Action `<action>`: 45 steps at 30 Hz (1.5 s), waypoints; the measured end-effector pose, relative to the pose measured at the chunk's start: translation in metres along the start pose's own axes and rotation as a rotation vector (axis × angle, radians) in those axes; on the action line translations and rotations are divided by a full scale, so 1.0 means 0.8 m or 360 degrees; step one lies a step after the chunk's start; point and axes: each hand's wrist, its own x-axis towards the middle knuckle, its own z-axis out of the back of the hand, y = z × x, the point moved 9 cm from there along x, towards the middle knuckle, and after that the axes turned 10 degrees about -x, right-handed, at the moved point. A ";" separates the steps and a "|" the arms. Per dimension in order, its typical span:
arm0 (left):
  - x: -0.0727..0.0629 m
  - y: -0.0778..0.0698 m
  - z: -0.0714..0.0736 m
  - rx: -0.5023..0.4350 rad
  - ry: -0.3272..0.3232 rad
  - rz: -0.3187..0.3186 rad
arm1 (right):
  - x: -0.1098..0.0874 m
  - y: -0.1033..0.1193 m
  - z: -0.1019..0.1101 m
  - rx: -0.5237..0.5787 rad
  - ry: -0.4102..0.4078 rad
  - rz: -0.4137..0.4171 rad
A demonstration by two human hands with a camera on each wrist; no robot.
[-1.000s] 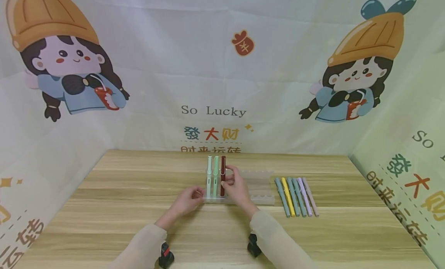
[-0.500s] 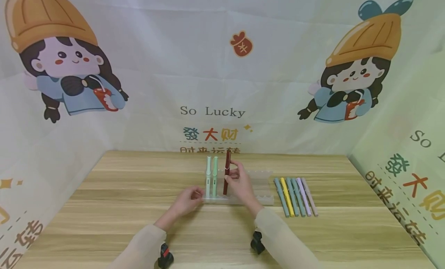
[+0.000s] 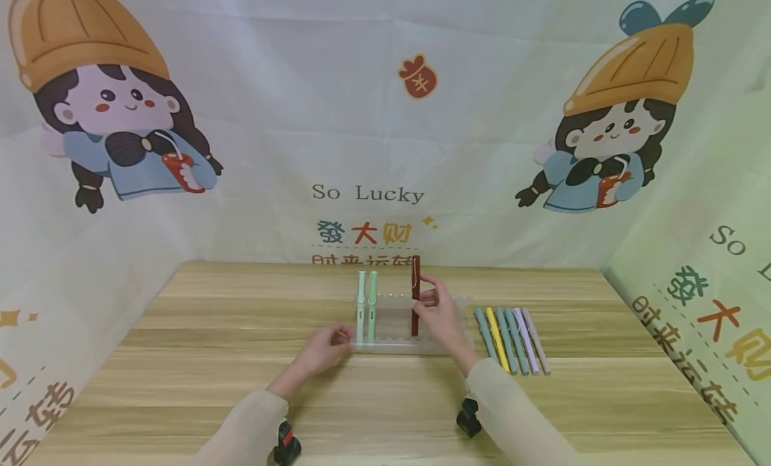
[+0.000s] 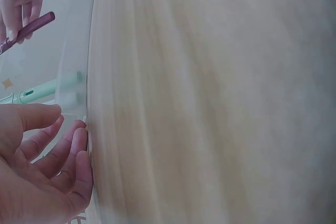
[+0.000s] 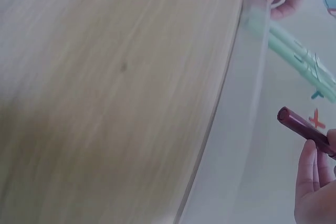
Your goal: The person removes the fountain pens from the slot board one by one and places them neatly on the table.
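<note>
My right hand [image 3: 444, 314] pinches a dark red pen [image 3: 415, 278] by its middle, upright over the right half of a clear pen rack [image 3: 397, 349]. In the right wrist view the lower end of the dark red pen [image 5: 299, 123] hangs free of the rack's front ledge. A pale mint pen [image 3: 361, 288] and a green pen [image 3: 373, 290] stand side by side in the rack's left end. At that end my left hand [image 3: 328, 347] grips the corner; the left wrist view has its thumb and curled fingertips [image 4: 80, 129] right at the edge.
To the right of the rack several pens lie in a row on the wooden table [image 3: 241, 372], among them a yellow pen [image 3: 498, 342] and a lilac pen [image 3: 527, 342]. A printed cloth [image 3: 271, 118] hangs behind and at both sides.
My right hand has lifted the dark red pen from beside the green pen and carried it to the right along the rack. The left hand has stayed at the rack's left end.
</note>
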 end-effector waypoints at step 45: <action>0.001 0.000 0.000 -0.0004 0.0009 -0.0036 | -0.028 -0.073 0.136 -0.0228 0.0105 -0.0142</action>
